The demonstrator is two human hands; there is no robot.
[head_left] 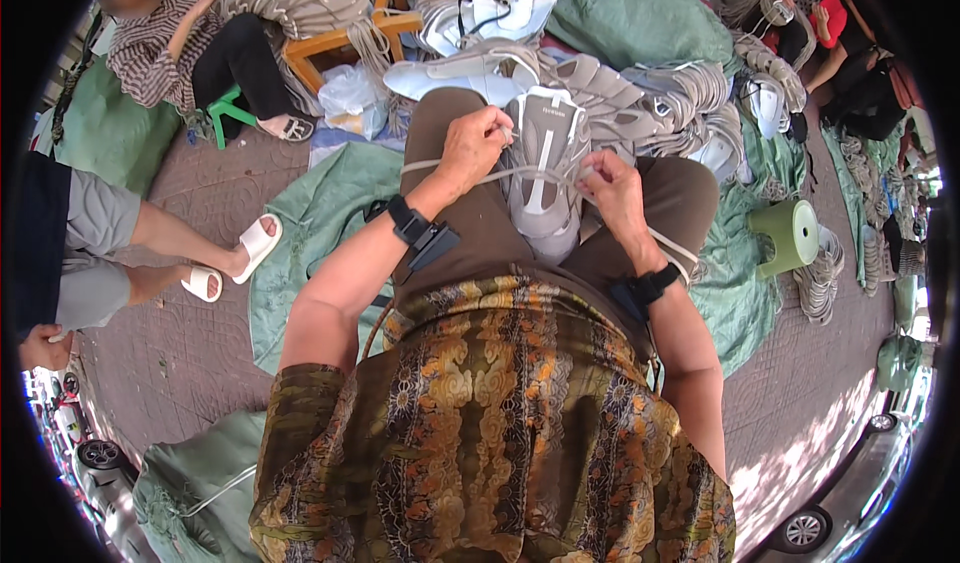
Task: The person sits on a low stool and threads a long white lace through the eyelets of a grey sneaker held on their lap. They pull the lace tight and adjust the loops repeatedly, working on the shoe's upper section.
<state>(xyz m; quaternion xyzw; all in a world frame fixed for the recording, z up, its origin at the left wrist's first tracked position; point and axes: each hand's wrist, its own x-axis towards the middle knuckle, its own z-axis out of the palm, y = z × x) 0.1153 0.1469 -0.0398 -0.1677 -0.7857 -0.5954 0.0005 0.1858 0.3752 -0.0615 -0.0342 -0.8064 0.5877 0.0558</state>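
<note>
A grey and white shoe upper point(545, 153) stands between my knees with its toe toward me. A beige shoelace point(495, 176) crosses it, and one length trails over my left thigh. My left hand point(475, 148) is closed in a pinch at the upper's left edge; what lies between its fingertips is too small to make out. On the other side, my right hand point(612, 198) pinches the shoelace close to the upper's right edge. More beige lace point(675, 248) hangs by my right wrist. Both wrists wear black bands.
Stacked shoe uppers point(640, 98) lie just beyond my knees. A wooden stool point(350, 48) stands far left, near a seated person. Another person's sandalled feet point(260, 248) are at left. A green stool point(785, 236) stands at right, and green sheeting point(310, 223) spreads on the paving.
</note>
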